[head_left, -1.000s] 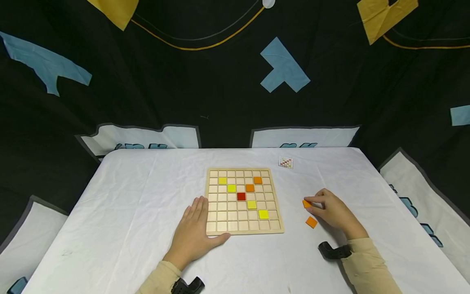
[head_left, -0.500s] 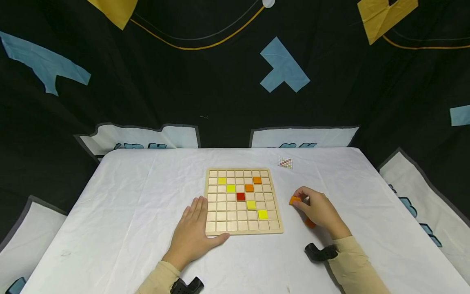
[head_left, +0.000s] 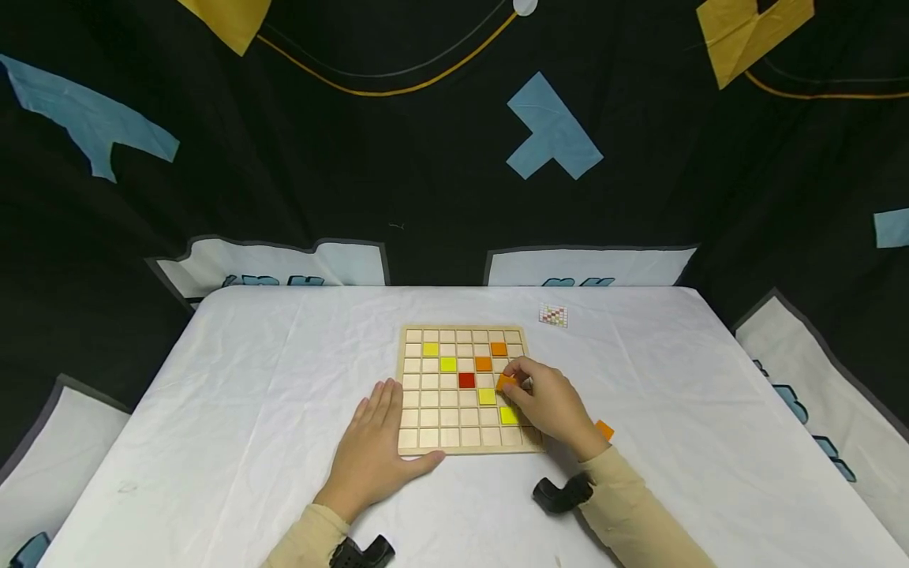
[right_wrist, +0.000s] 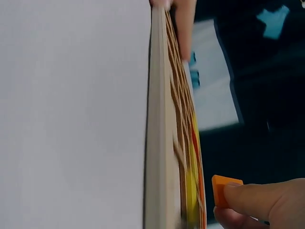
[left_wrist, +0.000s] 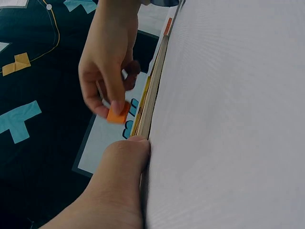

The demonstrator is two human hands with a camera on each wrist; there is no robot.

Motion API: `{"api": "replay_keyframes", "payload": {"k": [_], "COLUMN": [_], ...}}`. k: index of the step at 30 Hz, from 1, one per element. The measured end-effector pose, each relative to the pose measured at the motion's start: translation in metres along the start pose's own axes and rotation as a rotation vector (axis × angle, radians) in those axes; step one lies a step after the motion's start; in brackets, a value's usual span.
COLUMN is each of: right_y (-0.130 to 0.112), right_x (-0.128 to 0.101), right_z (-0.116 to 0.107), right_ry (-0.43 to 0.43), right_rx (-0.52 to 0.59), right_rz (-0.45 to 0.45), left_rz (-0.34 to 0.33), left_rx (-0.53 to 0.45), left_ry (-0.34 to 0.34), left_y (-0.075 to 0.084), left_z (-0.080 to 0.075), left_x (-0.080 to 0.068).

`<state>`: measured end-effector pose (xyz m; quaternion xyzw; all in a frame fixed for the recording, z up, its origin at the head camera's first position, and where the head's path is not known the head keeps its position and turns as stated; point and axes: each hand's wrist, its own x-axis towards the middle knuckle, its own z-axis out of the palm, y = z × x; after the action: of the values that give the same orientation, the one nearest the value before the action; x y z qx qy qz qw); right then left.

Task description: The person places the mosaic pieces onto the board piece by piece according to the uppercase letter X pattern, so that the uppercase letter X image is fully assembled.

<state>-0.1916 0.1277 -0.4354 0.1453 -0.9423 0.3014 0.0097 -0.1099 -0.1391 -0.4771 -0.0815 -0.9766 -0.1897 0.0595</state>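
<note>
A wooden grid board [head_left: 429,418] lies on the table with yellow, orange and red square tiles in some of its cells. My left hand [head_left: 372,454] rests along the board's left edge, fingers straight, the thumb at its front edge. Over the right part of the board, my right hand [head_left: 554,406] pinches an orange tile [head_left: 506,382] between thumb and fingers. Both wrist views show this orange tile [left_wrist: 118,113] held above the board's surface. Another orange tile [head_left: 604,430] lies on the cloth right of the board, partly hidden behind the right wrist.
A small card [head_left: 553,315] printed with a coloured grid pattern lies beyond the board's far right corner. White cloth [head_left: 234,394] covers the table. A black curtain [head_left: 426,173] with blue and yellow shapes hangs behind it.
My right hand has picked up the orange tile from the cloth and carried it left, over the board. The left hand and the board stay in place.
</note>
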Motion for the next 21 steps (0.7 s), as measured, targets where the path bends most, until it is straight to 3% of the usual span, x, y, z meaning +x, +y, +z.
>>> {"api": "replay_keyframes", "payload": {"k": [10,21], "right_y": [-0.035,-0.046], "right_x": [0.005,0.009], "right_z": [0.03,0.041], "right_ry": [-0.014,-0.057], "right_rx": [-0.01,-0.038], "right_rz": [-0.129,-0.189], "left_rz": [0.007,0.004], "left_rx": [0.011,0.006], "left_ry": [-0.004,-0.001], "left_y": [0.0,-0.002], "left_z": [0.0,0.0], "left_x": [0.0,-0.001]}}
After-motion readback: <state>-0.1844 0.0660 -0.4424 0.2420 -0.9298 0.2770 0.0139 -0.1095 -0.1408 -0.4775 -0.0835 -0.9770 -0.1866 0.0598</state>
